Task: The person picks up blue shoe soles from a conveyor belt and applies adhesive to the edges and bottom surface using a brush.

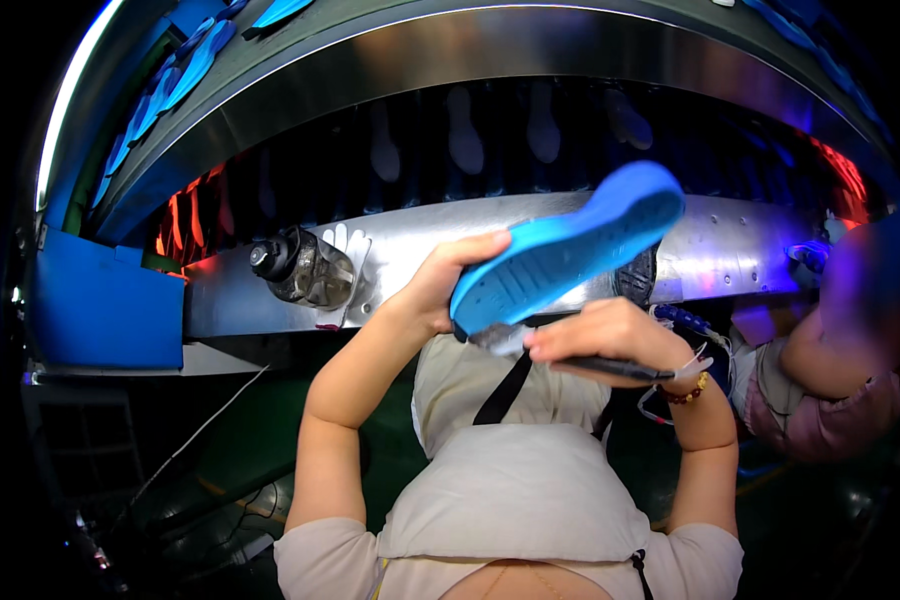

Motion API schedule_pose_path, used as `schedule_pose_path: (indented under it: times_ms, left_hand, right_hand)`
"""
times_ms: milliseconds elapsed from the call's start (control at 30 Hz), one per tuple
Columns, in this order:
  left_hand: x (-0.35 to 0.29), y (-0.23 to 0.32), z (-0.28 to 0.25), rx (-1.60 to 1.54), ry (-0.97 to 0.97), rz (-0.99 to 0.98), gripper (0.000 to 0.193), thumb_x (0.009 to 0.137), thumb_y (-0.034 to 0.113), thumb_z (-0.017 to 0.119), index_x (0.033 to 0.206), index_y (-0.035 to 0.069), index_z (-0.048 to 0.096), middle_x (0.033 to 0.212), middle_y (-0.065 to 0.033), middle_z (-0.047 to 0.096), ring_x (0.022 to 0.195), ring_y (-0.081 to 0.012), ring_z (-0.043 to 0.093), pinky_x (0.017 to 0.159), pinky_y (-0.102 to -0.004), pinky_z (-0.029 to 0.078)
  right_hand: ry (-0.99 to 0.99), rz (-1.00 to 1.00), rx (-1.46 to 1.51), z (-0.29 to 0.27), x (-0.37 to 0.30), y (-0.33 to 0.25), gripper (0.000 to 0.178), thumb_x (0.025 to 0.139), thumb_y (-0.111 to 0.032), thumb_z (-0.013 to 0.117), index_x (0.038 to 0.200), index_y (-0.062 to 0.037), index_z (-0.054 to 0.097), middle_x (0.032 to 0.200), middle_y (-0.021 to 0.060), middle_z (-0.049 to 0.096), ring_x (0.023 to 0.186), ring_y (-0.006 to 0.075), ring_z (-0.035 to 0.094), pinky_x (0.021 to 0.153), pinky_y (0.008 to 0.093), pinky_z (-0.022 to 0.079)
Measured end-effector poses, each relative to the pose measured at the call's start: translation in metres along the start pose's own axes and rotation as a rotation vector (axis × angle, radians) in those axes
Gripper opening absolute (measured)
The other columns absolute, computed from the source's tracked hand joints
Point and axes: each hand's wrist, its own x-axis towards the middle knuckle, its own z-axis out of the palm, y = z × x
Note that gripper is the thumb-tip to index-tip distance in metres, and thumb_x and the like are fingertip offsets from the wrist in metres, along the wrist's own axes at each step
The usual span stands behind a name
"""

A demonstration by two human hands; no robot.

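Note:
A blue shoe sole [560, 250] is held up over the metal bench, its grooved, dotted face showing and its far end tipped up to the right. My left hand [448, 275] is closed around its near-left end, the thumb along the upper edge. In my right hand [610, 340] is a brush [500, 338] with a pale middle and dark handle, its greyish tip pointing left. The tip lies by the sole's lower-left edge; whether it touches, I cannot tell.
On the metal bench [420, 235] stand a dark bottle with a black cap [295, 265], a white glove [348, 248] and a dark textured object [636, 275]. More soles [543, 125] line the dark conveyor behind. A co-worker's arm [840, 340] is at the right.

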Motion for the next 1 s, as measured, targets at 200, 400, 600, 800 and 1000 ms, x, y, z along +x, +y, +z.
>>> schedule_pose_path:
  times_ms: [200,400,600,800,1000]
  left_hand:
    - [-0.018,0.002,0.011,0.102,0.027,-0.111,0.047,0.084,0.032,0.05,0.115,-0.004,0.048,0.105,-0.0176,0.056,0.09,-0.0218,0.058,0.078,-0.0312,0.048]
    - [-0.032,0.003,0.008,0.316,0.096,-0.171,0.054,0.085,0.039,0.047,0.12,-0.002,0.043,0.107,-0.0187,0.053,0.092,-0.0228,0.056,0.075,-0.0325,0.049]
    - [-0.038,0.0,0.013,0.521,0.18,-0.193,0.061,0.083,0.046,0.048,0.121,-0.001,0.043,0.111,-0.0198,0.051,0.096,-0.0236,0.055,0.079,-0.0325,0.047]
    - [-0.043,-0.004,-0.001,0.341,0.154,-0.154,0.058,0.083,0.042,0.049,0.123,0.0,0.042,0.112,-0.0187,0.052,0.098,-0.0244,0.054,0.081,-0.0331,0.046]
    - [-0.041,-0.007,-0.011,0.361,0.195,-0.175,0.057,0.083,0.041,0.049,0.123,0.0,0.041,0.113,-0.0196,0.051,0.097,-0.026,0.055,0.079,-0.0357,0.047]
  right_hand:
    - [-0.079,0.098,0.017,-0.016,0.001,-0.012,0.021,0.07,-0.002,0.065,0.091,-0.0065,0.063,0.097,0.0089,0.064,0.085,0.021,0.063,0.072,0.0293,0.048]
    - [-0.229,0.106,-0.004,-0.024,0.0,-0.027,0.018,0.073,-0.004,0.064,0.09,-0.007,0.064,0.094,0.0073,0.064,0.086,0.0205,0.062,0.074,0.0288,0.048]
    - [-0.283,0.133,-0.142,-0.027,-0.005,-0.017,0.018,0.072,-0.005,0.062,0.091,-0.0068,0.063,0.094,0.0093,0.064,0.086,0.0229,0.062,0.074,0.0292,0.049]
    - [-0.198,0.152,-0.126,-0.036,-0.003,-0.018,0.017,0.075,-0.006,0.055,0.09,-0.0069,0.062,0.095,0.009,0.063,0.087,0.0239,0.06,0.073,0.0289,0.048]
    - [-0.157,0.16,-0.044,-0.046,-0.006,-0.016,0.019,0.072,-0.005,0.061,0.091,-0.0047,0.061,0.096,0.0107,0.063,0.088,0.0251,0.06,0.074,0.0303,0.049]
